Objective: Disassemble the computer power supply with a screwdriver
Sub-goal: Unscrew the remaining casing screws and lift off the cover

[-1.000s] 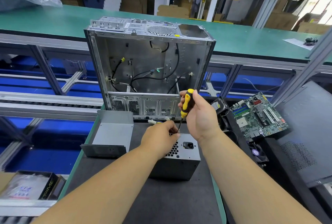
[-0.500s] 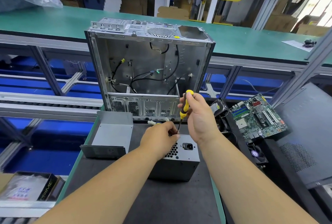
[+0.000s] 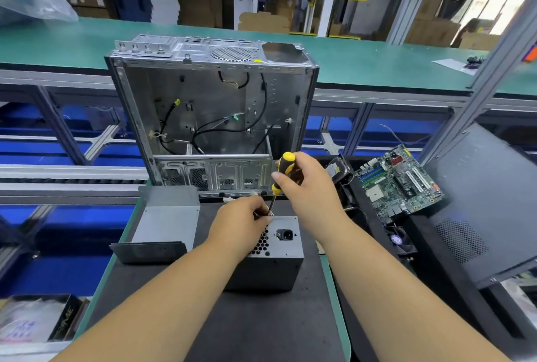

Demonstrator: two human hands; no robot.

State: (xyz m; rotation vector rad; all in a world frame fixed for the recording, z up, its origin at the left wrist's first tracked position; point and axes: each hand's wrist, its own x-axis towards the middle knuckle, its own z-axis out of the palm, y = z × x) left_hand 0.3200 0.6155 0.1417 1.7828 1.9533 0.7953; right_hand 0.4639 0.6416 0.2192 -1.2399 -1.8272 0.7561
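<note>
power supply (image 3: 273,257) under hands: right hand (image 3: 312,187) grips screwdriver (image 3: 283,171), left hand (image 3: 241,226) pinches near tip. keep tool straight, press down, turn slow.

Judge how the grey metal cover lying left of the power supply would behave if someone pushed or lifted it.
The metal cover looks like thin folded sheet, so it is probably light and stiff. It lies flat on the dark mat, so a push would likely slide it rather than tip it. Its bare edges may be sharp.

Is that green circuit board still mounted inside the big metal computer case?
No, the circuit board lies outside the case, off to its right on a dark surface.
</note>
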